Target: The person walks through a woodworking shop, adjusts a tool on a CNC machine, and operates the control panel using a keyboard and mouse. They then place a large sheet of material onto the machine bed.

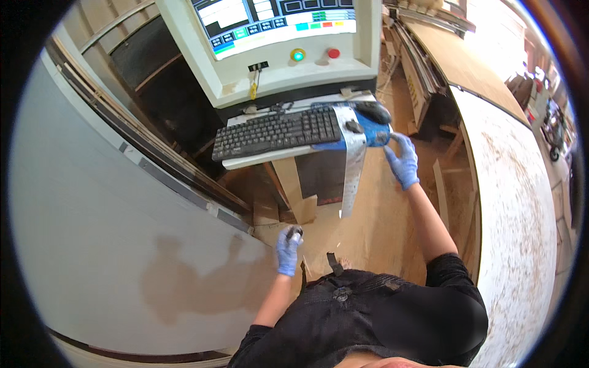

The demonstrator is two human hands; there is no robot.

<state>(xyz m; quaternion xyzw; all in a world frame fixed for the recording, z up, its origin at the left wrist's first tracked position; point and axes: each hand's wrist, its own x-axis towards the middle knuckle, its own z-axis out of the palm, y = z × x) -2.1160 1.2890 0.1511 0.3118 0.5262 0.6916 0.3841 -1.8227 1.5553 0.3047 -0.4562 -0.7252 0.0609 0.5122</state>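
Note:
My left hand (287, 253), in a blue glove, is low in front of the console. Its fingers are closed around a small dark object (295, 232) whose kind I cannot make out. Also gloved in blue, my right hand (403, 162) has its fingers apart, with the fingertips by the right end of the keyboard shelf (245, 162). Close to those fingertips is a blue mouse pad (372, 133). A black mouse (373, 112) rests behind it. Left of the pad, a long white strip (353, 175) hangs over the shelf's front edge, with a small black item (353, 126) on it.
A black keyboard (279, 132) lies on the shelf below a lit screen (276, 27). The console has a green-lit button (297, 55) and a red button (333, 53). A large grey panel (135, 245) stands left; a scuffed white board (509, 190) runs along my right.

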